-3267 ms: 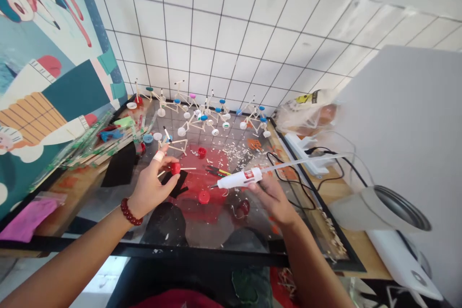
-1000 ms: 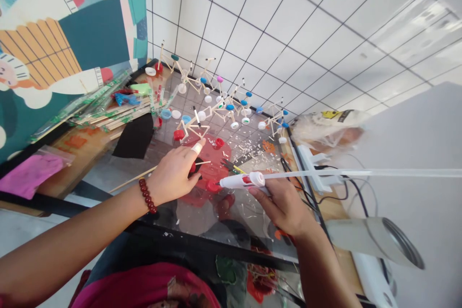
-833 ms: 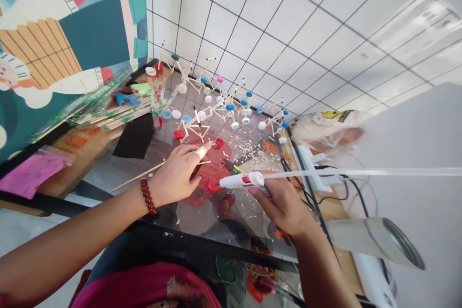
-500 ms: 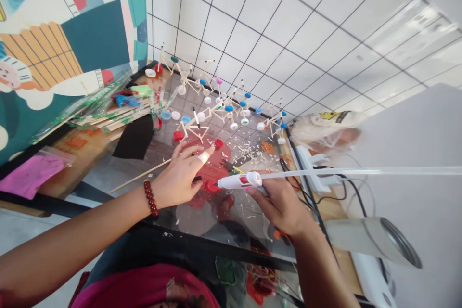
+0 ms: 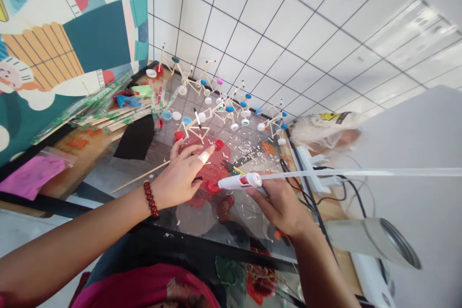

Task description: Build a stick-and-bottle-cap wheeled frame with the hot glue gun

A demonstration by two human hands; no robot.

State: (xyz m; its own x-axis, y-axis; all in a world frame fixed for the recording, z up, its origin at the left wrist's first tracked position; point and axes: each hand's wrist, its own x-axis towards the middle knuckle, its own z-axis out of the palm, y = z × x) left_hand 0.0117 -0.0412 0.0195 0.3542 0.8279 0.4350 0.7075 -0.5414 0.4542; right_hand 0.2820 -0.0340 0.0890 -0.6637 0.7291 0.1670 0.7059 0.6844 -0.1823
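My right hand (image 5: 279, 202) is wrapped round a white hot glue gun (image 5: 238, 182), and a long clear glue stick (image 5: 346, 172) sticks out behind it. The gun's nozzle points into or touches a red bottle cap (image 5: 213, 186) on a red sheet (image 5: 214, 166). Over the sheet's left part my left hand (image 5: 182, 175) is open, fingers spread, thumb near that cap. A second red cap (image 5: 218, 144) lies just past its index finger. Beyond the fingertips stands a small stick frame (image 5: 195, 129) with bottle caps and a black-tipped stick.
Several stick-and-cap models (image 5: 231, 108) line the back edge. Wooden sticks in wrappers (image 5: 119, 114), black sheet (image 5: 135, 137) and pink bag (image 5: 36, 173) lie left. Cutters (image 5: 231, 167) and white scraps (image 5: 249, 149) are mid-table; a white power strip (image 5: 317, 168) with cables is right.
My left hand's fingers have shifted slightly left and bent a little. The glue gun stays at the red cap with almost no movement.
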